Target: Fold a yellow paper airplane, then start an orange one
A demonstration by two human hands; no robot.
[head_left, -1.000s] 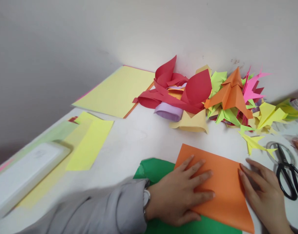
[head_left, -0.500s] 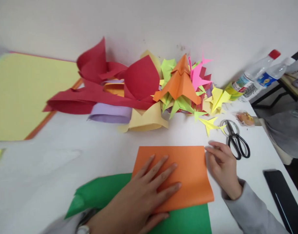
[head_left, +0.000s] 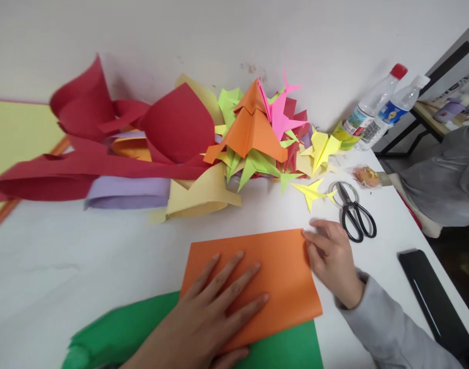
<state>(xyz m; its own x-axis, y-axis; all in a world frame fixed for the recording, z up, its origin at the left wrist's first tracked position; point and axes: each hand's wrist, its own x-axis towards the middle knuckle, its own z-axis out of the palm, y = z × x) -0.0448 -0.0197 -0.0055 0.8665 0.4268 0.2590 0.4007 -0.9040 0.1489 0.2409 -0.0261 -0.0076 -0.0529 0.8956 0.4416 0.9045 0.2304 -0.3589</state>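
Observation:
A folded orange sheet of paper [head_left: 280,271] lies on top of a green sheet [head_left: 292,348], its lower right edge bowed slightly upward. My left hand [head_left: 215,302] is spread flat over the orange sheet's left half, fingers apart, pressing on it. At the sheet's upper right corner, my right hand [head_left: 332,256] has its fingers curled, with the fingertips at the corner. Black-handled scissors [head_left: 355,215] lie just beyond my right hand, beside a yellow folded paper plane [head_left: 311,192].
Red paper crowns [head_left: 180,125], a purple paper band [head_left: 129,192] and a cream paper crown [head_left: 204,197] line the wall. Orange paper planes [head_left: 253,125] are heaped beside them. Bottles [head_left: 372,113] stand at the back right. A black phone-like object [head_left: 430,297] lies near the right edge.
The view has swung to the right, so the table's things appear further left. Both hands keep their places on the orange sheet; its top edge now looks slightly slanted.

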